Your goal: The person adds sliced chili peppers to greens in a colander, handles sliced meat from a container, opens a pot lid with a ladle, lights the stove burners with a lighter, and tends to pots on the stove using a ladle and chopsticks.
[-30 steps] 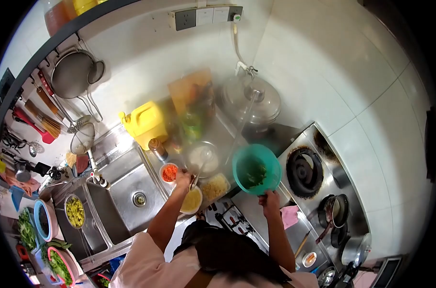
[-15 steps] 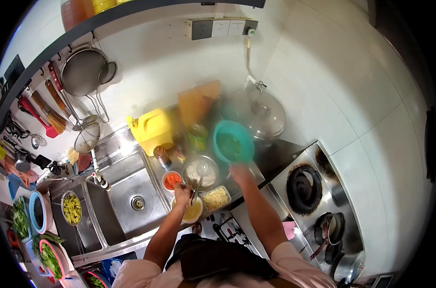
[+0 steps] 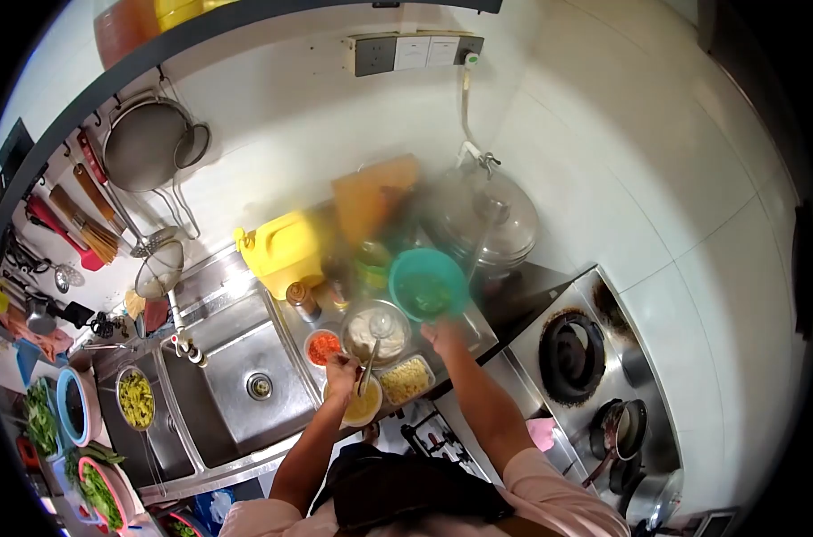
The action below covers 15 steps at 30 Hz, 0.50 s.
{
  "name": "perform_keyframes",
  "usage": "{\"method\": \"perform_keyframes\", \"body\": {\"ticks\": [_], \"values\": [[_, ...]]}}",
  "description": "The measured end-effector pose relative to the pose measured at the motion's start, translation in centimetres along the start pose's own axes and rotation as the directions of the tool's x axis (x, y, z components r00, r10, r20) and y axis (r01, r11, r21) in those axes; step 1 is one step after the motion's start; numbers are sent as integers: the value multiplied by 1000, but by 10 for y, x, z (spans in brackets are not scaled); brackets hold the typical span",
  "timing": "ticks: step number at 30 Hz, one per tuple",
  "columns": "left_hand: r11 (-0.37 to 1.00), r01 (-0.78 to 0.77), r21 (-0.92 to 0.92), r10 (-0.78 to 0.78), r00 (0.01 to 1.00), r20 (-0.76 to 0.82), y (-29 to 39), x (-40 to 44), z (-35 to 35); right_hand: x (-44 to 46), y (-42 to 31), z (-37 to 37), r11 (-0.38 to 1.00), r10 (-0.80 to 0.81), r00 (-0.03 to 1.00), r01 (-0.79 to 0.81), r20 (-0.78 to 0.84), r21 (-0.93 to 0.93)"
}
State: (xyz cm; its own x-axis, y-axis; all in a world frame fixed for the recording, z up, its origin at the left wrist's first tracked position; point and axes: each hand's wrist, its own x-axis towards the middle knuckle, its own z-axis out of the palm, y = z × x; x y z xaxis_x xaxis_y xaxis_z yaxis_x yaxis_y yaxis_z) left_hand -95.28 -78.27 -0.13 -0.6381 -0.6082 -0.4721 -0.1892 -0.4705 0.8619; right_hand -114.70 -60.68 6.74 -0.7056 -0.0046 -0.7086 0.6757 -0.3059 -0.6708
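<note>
A teal plastic basin (image 3: 430,285) with greenish contents blurred by haze is at the back right of the counter. My right hand (image 3: 443,334) grips its near rim. My left hand (image 3: 342,370) is closed beside a small bowl of chopped red food (image 3: 321,346) and above a bowl of yellow liquid (image 3: 363,404). What its fingers hold, if anything, cannot be made out. Close to them, a metal spoon (image 3: 371,365) slants between the yellow bowl and a metal bowl of white powder (image 3: 363,338). A tray of chopped pale food (image 3: 406,380) lies to the right.
A steel double sink (image 3: 245,358) lies left, with a strainer of green-yellow food (image 3: 136,398). Behind the bowls are a yellow jug (image 3: 283,253), a brown bottle (image 3: 303,300) and a large lidded pot (image 3: 487,215). A stove (image 3: 572,358) with pans is right. Haze blurs the back.
The teal basin has moved slightly nearer to me and left, with my right hand on its rim. My left hand stays by the red bowl. The view has shifted slightly.
</note>
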Motion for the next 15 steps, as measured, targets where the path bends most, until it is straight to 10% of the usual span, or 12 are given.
{"method": "perform_keyframes", "body": {"ticks": [15], "values": [[994,47,-97,-44,998,36,13,-13,-3,0,38,-118,999,9,965,0,263,-37]]}}
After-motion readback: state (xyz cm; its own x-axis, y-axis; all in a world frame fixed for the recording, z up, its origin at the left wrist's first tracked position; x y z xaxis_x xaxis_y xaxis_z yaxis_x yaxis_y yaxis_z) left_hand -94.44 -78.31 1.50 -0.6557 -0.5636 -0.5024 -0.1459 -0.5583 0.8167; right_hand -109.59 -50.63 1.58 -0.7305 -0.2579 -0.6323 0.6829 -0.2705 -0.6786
